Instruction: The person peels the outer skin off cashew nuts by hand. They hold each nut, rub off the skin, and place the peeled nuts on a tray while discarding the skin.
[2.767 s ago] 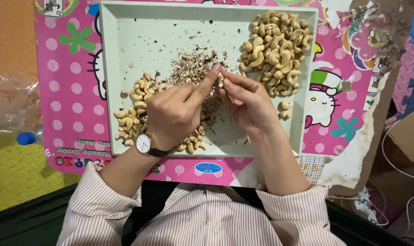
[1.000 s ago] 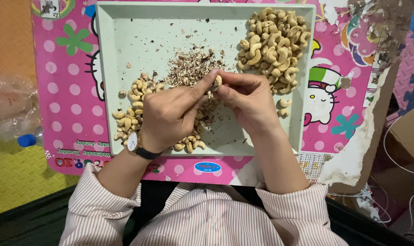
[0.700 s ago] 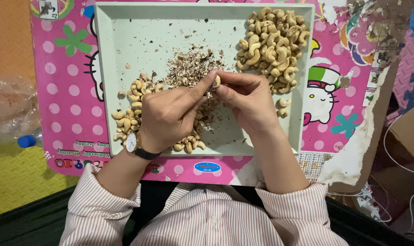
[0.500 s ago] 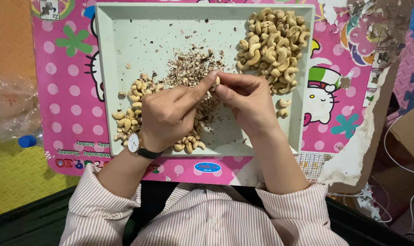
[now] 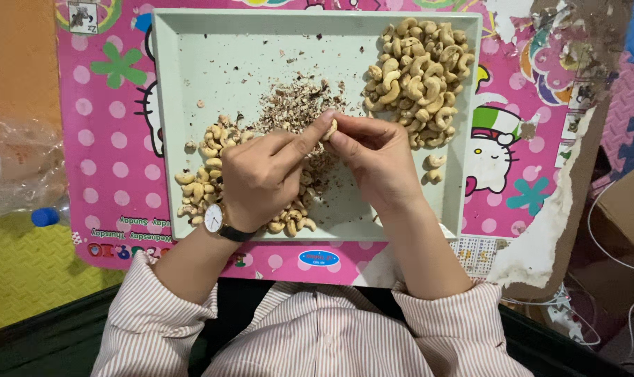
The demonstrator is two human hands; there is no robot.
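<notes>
Both hands meet over a pale green tray (image 5: 191, 42). My left hand (image 5: 264, 174), with a wristwatch (image 5: 214, 218) on it, and my right hand (image 5: 380, 157) pinch one cashew nut (image 5: 330, 128) between their fingertips. Under the left hand lies a pile of cashews (image 5: 202, 178). A bigger heap of pale cashews (image 5: 418, 73) fills the tray's far right corner. Brown skin flakes (image 5: 296, 105) are scattered just beyond the fingers.
The tray rests on a pink cartoon mat (image 5: 107, 139) with white dots. A crumpled clear plastic bag (image 5: 13, 167) and a blue bottle cap (image 5: 43, 217) lie at the left. Torn foam edge (image 5: 554, 223), a cardboard box (image 5: 628, 209) and white cables (image 5: 610, 258) are at the right.
The hands stay together on the same nut, with only small finger shifts. The piles look the same.
</notes>
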